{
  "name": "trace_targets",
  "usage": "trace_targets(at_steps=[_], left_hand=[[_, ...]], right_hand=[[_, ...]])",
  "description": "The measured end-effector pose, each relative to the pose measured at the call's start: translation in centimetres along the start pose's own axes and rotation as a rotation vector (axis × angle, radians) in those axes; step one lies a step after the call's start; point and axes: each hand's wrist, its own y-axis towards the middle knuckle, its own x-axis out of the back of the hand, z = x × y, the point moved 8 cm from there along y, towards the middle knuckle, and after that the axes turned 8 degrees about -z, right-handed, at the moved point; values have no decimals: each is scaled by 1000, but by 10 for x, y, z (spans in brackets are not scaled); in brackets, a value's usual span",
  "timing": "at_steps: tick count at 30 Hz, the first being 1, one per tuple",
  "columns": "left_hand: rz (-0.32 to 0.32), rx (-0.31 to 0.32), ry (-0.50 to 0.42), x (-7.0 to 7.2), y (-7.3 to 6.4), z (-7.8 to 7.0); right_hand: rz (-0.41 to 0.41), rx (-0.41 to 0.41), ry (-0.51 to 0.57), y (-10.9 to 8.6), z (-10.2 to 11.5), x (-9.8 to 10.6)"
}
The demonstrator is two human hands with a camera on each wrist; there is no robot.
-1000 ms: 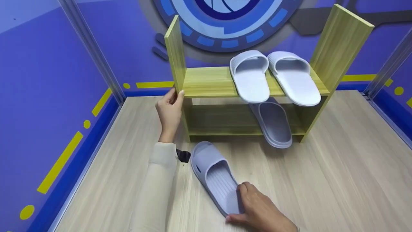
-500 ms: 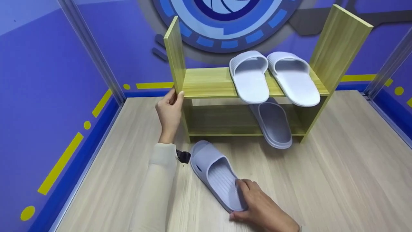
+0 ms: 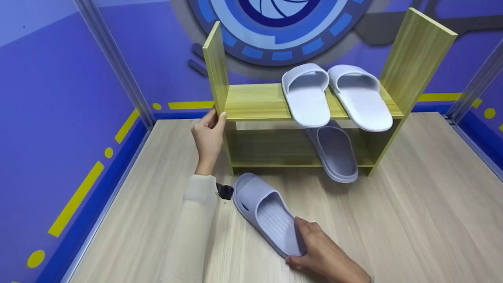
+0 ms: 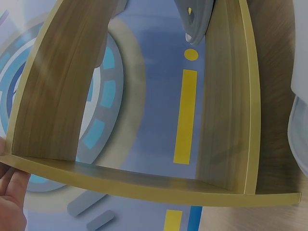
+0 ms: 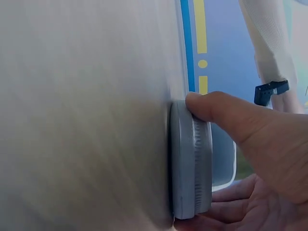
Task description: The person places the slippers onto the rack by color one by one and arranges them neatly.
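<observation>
In the head view, my right hand (image 3: pixel 328 251) grips the heel end of a grey slipper (image 3: pixel 271 216), thumb on one side and fingers on the other. Its toe points toward the wooden shoe rack (image 3: pixel 255 102). The right wrist view shows the slipper heel (image 5: pixel 190 163) close against the tabletop. My left hand (image 3: pixel 209 137) pinches the rack's left side panel near the upper shelf; its fingers (image 4: pixel 17 185) also show at that board in the left wrist view. Another grey slipper (image 3: pixel 337 151) sits on the lower shelf, heel jutting out over the front edge.
Two white slippers (image 3: pixel 308 100) stand side by side on the right part of the upper shelf. The rack's right panel (image 3: pixel 418 59) rises beside them. Blue printed walls (image 3: pixel 70 118) bound the wood-grain table (image 3: pixel 424 204). A black wrist camera (image 3: pixel 225 191) sits near the slipper's toe.
The grey slipper's heel has swung slightly right and away from me with my right hand. My left hand keeps its place on the rack.
</observation>
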Motion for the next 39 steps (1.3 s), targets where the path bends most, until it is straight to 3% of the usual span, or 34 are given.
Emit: trace_targets(at_steps=[7, 22, 33, 39], left_hand=[[11, 24, -13, -3, -1, 1], [9, 7, -1, -3, -1, -2], [-5, -33, 2, -1, 0, -3], [-10, 3, 6, 0, 0, 0]], right_hand=[[-11, -51, -18, 0, -7, 4], [-170, 1, 62, -2, -16, 20], [-97, -51, 156, 3, -25, 24], [-126, -57, 143, 1, -23, 28]])
